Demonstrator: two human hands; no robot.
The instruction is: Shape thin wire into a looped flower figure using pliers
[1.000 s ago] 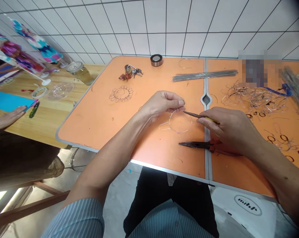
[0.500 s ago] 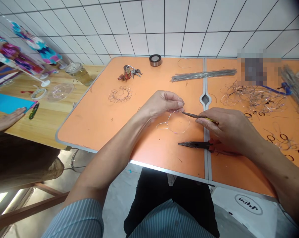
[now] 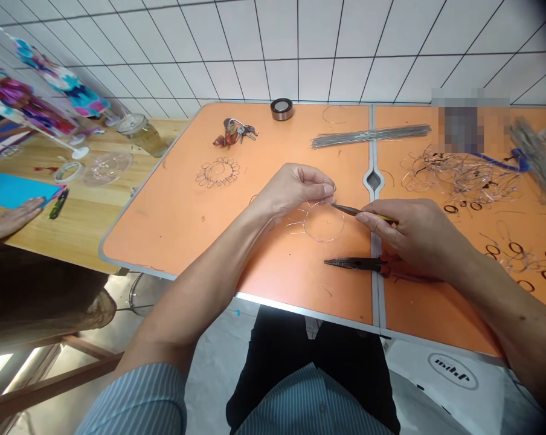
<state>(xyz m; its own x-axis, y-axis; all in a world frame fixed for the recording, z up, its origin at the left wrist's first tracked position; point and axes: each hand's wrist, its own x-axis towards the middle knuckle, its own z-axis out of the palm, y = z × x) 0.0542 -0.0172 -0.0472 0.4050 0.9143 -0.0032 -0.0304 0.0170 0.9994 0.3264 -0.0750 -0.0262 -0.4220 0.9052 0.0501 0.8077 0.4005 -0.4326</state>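
Note:
Pinched between the thumb and fingers of my left hand [image 3: 316,184] is the upper part of a thin wire ring [image 3: 319,241], with small wire loops at its left side. My right hand [image 3: 404,226] is closed around a slim pointed tool [image 3: 348,209], dark at the tip and yellowish further back; its exact kind is unclear. The tip reaches the wire just below my left fingertips. Under my right hand lie long-nose pliers [image 3: 352,263] with reddish handles, partly hidden by the hand. A finished-looking looped wire ring [image 3: 218,173] rests to the left.
On the orange table [image 3: 173,223] are keys [image 3: 235,133], a roll of tape [image 3: 281,109], a bundle of straight wires [image 3: 368,136], tangled wire [image 3: 463,175] and several dark rings [image 3: 516,248]. Another person's hand [image 3: 17,216] rests on blue paper [image 3: 17,187] at the left.
My hands hold almost the same pose. The tool tip stays at the wire, and the ring has turned slightly; the whole view has shifted a little.

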